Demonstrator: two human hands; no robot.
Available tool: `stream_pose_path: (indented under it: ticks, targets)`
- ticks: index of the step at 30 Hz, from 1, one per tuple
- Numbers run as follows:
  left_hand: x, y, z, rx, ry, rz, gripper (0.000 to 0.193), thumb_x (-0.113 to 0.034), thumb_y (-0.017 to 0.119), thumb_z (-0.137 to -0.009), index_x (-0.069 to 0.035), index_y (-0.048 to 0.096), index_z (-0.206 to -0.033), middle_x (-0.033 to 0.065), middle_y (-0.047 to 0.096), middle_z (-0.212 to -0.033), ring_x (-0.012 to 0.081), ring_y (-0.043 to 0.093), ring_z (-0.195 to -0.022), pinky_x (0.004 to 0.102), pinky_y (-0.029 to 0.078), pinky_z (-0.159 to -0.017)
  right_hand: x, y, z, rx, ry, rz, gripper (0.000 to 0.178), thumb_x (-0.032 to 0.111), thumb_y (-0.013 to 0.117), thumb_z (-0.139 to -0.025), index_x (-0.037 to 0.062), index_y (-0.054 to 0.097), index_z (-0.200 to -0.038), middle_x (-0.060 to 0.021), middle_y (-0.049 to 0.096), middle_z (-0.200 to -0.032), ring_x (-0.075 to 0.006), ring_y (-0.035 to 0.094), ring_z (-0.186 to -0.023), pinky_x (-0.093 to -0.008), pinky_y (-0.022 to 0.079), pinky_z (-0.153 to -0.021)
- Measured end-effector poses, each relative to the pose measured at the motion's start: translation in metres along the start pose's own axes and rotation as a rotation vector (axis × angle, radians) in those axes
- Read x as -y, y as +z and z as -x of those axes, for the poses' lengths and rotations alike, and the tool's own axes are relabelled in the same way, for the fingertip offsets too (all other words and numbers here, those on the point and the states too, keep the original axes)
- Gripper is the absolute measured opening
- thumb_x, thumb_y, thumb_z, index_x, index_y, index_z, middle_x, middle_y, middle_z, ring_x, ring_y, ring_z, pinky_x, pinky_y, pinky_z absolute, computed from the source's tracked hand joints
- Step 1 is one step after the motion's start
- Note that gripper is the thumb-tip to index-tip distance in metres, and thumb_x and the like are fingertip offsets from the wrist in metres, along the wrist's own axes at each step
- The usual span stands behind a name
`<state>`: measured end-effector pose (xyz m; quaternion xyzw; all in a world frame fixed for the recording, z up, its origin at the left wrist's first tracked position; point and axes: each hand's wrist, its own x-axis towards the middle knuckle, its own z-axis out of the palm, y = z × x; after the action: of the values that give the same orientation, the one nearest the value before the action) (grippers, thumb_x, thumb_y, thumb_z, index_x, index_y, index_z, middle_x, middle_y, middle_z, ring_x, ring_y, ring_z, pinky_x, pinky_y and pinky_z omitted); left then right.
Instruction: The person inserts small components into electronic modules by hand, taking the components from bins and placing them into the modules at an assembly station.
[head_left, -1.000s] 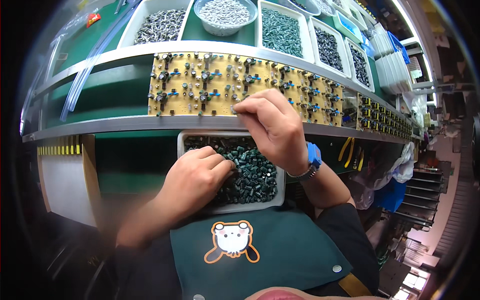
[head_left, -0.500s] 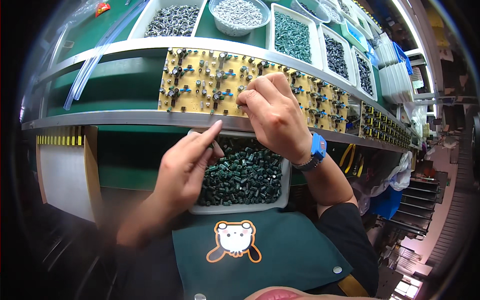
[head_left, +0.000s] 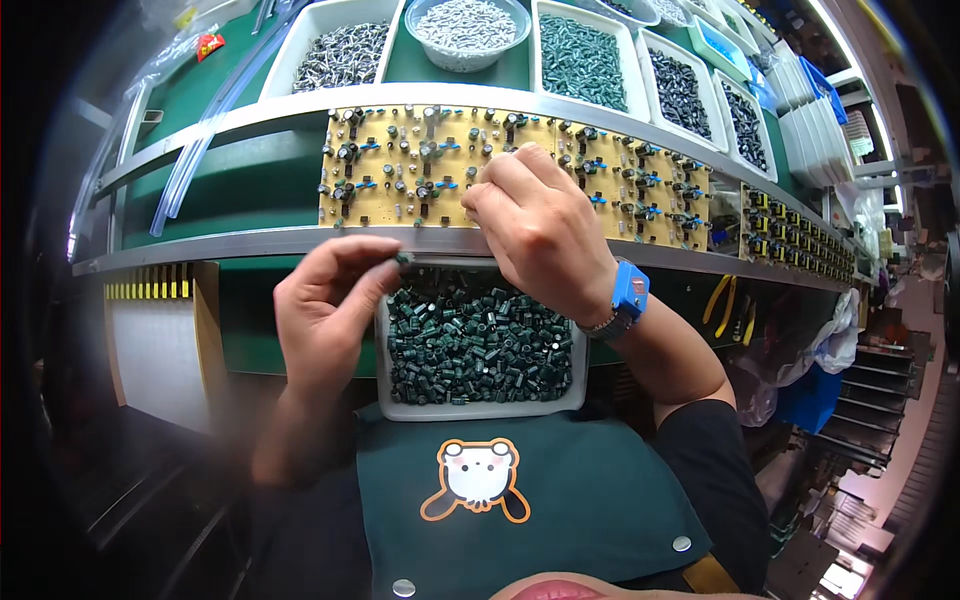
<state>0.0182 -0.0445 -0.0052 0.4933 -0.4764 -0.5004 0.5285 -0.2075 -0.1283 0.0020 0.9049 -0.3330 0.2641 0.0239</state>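
Note:
Between the thumb and forefinger of my left hand [head_left: 325, 305] is a small dark green capacitor [head_left: 403, 258], held just above the far left corner of a white tray [head_left: 480, 410]. The tray is full of loose capacitors like it. My right hand [head_left: 545, 235], with a blue watch on the wrist, reaches over a long tan circuit board [head_left: 382, 208]. Its thumb and forefinger are pinched together close to the board's surface; whatever they hold is hidden. Rows of capacitors and other small parts stand upright on the board, which rests between two metal rails.
Behind the far rail [head_left: 300, 100] stand several white bins [head_left: 535, 60] and a clear tub [head_left: 468, 50] of small components. More boards with yellow parts [head_left: 795, 230] lie at right. Yellow-handled pliers [head_left: 718, 305] are below them. A cardboard-sided box [head_left: 160, 345] stands at left.
My left hand has drawn back to the left from over the tray, and the capacitor now shows at its fingertips. My right hand stays pinched at the board. The view has shifted slightly.

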Motion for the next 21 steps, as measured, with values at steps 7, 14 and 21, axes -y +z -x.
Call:
stream_pose_path:
  ticks: [7, 14, 21]
  targets:
    - [-0.009, -0.01, -0.031, -0.109, 0.555, -0.804, 0.017, 0.006, 0.075, -0.087, -0.002, 0.077, -0.102, 0.0063, 0.075, -0.098, 0.0185, 0.063, -0.084, 0.0301, 0.052, -0.075, 0.006, -0.001, -0.003, -0.026, -0.091, 0.057, 0.009, 0.003, 0.068, -0.086, 0.003, 0.068, -0.095, -0.0096, 0.062, -0.101, -0.0251, 0.054, -0.088, -0.035, 0.051, -0.08]
    - [-0.011, -0.018, -0.048, 0.029, 0.661, -0.946, 0.016, 0.004, 0.076, -0.083, -0.004, 0.076, -0.097, 0.0055, 0.074, -0.096, 0.0219, 0.061, -0.087, 0.0338, 0.051, -0.078, -0.004, -0.008, -0.007, 0.087, -0.148, 0.06, 0.011, 0.006, 0.067, -0.089, 0.0014, 0.069, -0.098, -0.0098, 0.061, -0.101, -0.0256, 0.055, -0.089, -0.0349, 0.051, -0.079]
    - [-0.009, -0.02, -0.054, 0.094, 0.645, -0.977, 0.015, 0.002, 0.076, -0.083, -0.004, 0.075, -0.096, 0.0055, 0.074, -0.095, 0.0231, 0.06, -0.085, 0.035, 0.051, -0.08, -0.002, -0.01, -0.003, 0.035, -0.124, 0.025, 0.019, 0.006, 0.068, -0.09, 0.0, 0.07, -0.108, -0.0095, 0.06, -0.098, -0.0249, 0.057, -0.086, -0.0354, 0.052, -0.077]
